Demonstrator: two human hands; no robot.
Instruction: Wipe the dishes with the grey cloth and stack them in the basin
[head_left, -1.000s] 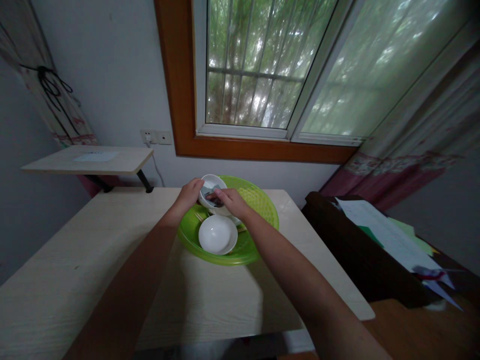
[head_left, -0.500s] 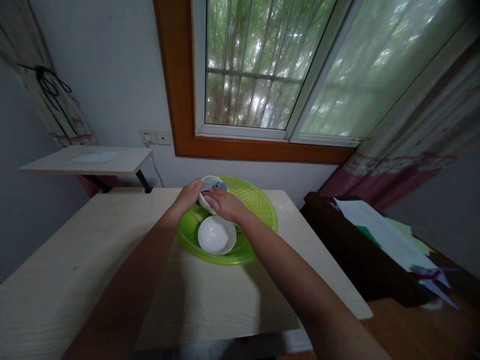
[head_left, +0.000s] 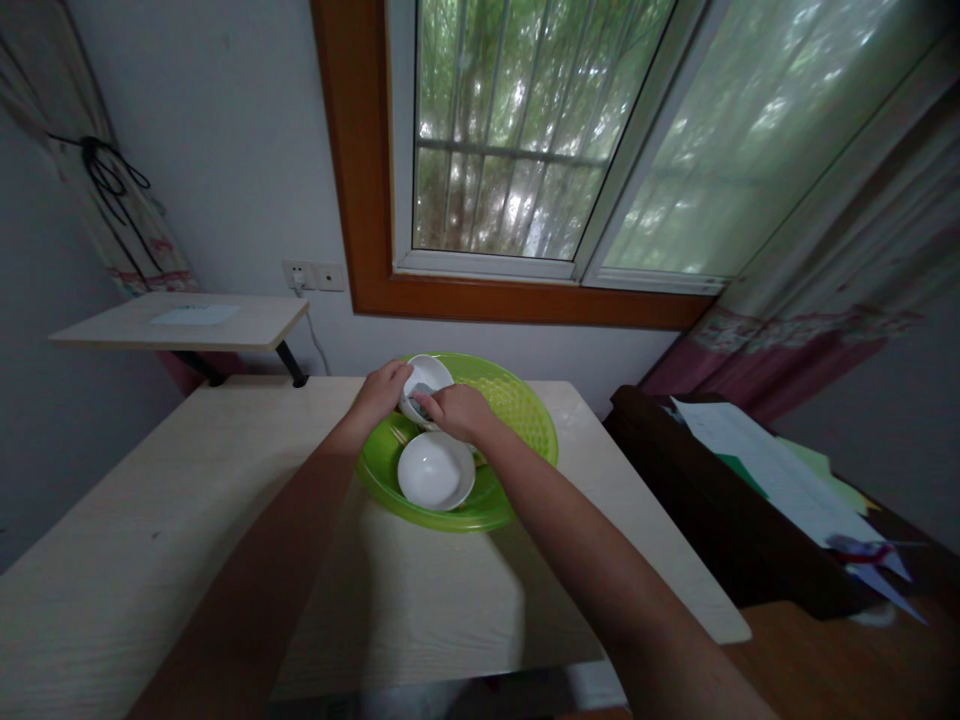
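Note:
A green plastic basin [head_left: 525, 420] stands on the pale wooden table [head_left: 225, 520]. Inside it a white bowl [head_left: 436, 470] sits upright at the near side. Above the basin's far left part my left hand [head_left: 382, 390] grips the rim of a second white bowl [head_left: 427, 375], tilted toward me. My right hand [head_left: 457, 408] is closed on a grey cloth [head_left: 421, 392] pressed into that bowl. A thin stick-like utensil shows under my right wrist, mostly hidden.
A small side shelf [head_left: 180, 322] juts from the wall at left, above a wall socket [head_left: 313, 274]. A dark desk [head_left: 720, 490] with papers [head_left: 772, 470] stands right of the table. The window [head_left: 517, 130] and curtain [head_left: 825, 300] are behind.
My right hand has pulled the cloth from the bowl's far side toward its near rim, so more white shows inside. The left hand keeps its hold on the tilted bowl.

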